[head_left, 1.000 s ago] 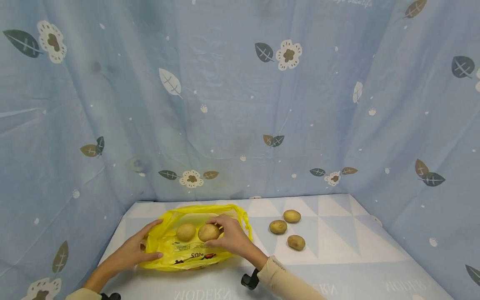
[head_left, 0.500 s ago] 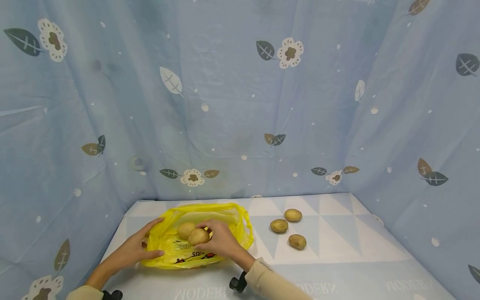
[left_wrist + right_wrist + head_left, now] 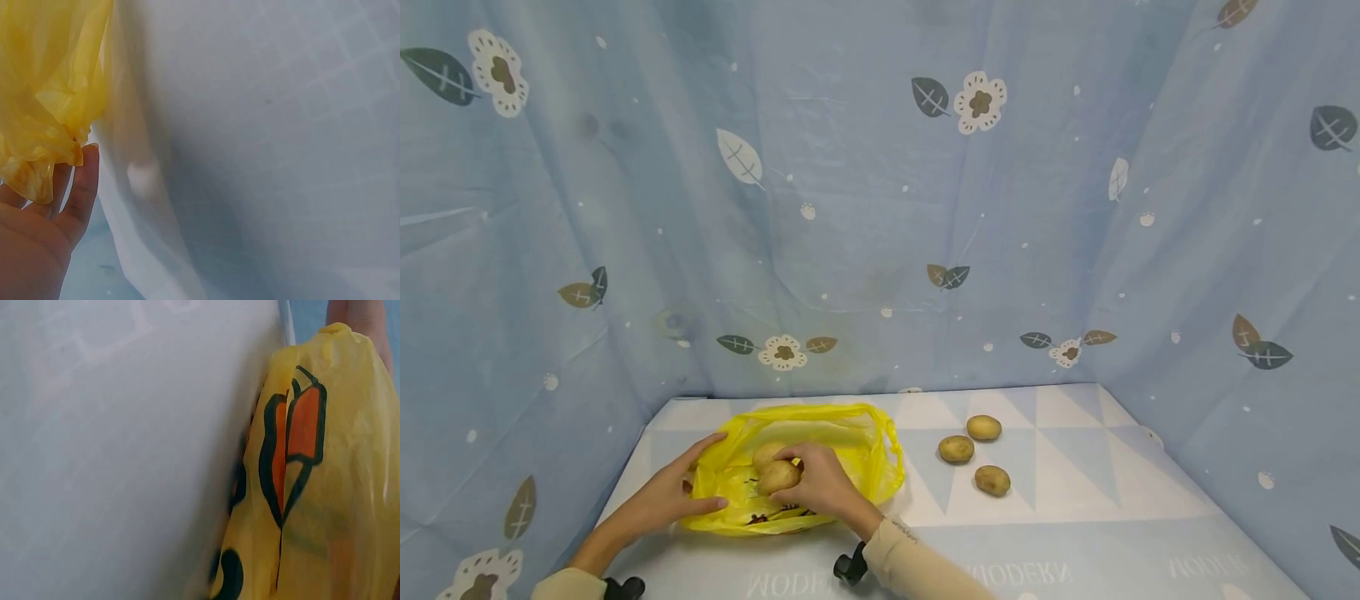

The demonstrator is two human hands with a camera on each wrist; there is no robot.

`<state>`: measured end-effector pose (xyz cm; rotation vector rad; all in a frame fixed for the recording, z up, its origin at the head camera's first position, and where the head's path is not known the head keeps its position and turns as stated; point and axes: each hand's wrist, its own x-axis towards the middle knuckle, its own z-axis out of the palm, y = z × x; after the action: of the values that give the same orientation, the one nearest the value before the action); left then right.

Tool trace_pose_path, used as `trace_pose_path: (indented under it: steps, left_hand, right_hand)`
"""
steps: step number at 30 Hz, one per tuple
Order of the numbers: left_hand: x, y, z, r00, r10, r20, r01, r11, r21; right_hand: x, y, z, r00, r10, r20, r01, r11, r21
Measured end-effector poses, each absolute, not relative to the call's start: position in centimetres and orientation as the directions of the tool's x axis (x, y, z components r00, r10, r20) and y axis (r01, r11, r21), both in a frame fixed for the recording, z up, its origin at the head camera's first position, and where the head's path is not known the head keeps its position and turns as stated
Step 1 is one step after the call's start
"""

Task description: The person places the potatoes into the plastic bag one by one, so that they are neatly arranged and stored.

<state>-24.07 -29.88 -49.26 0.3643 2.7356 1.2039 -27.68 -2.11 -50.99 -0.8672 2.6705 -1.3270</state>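
A yellow plastic bag lies on its side with its mouth spread wide at the left of the table. My left hand holds the bag's left end, thumb on the near rim and a finger at the far rim. In the left wrist view, the fingers bear against the gathered yellow plastic. Inside the mouth, my right hand pinches a potato between thumb and fingers. Another potato sits just behind it in the bag, partly hidden. The right wrist view shows the bag's printed side.
Three loose potatoes lie to the right of the bag: a far one, a left one and a near one. The table's patterned cover extends right. A blue printed curtain encloses the back and sides.
My right hand has carried its potato leftward and slightly nearer within the bag, and it now overlaps the other potato. My left hand keeps its hold, and the three loose potatoes have stayed put.
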Motion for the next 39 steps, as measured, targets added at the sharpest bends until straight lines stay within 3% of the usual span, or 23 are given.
trace_pose_path:
  steps: [9,39]
  left_hand:
    - [-23.9,-30.0,-49.1,-0.96,0.279,-0.021,0.173,0.65,0.74]
    - [-23.6,-30.0,-49.3,-0.955,0.297,0.008,0.203,0.634,0.746]
  right_hand:
    - [-27.5,-3.3,-51.3,-0.854,-0.496,0.159,-0.424,0.484,-0.765]
    - [-27.2,-3.9,-52.0,-0.825,-0.54,0.168,-0.486,0.525,-0.699]
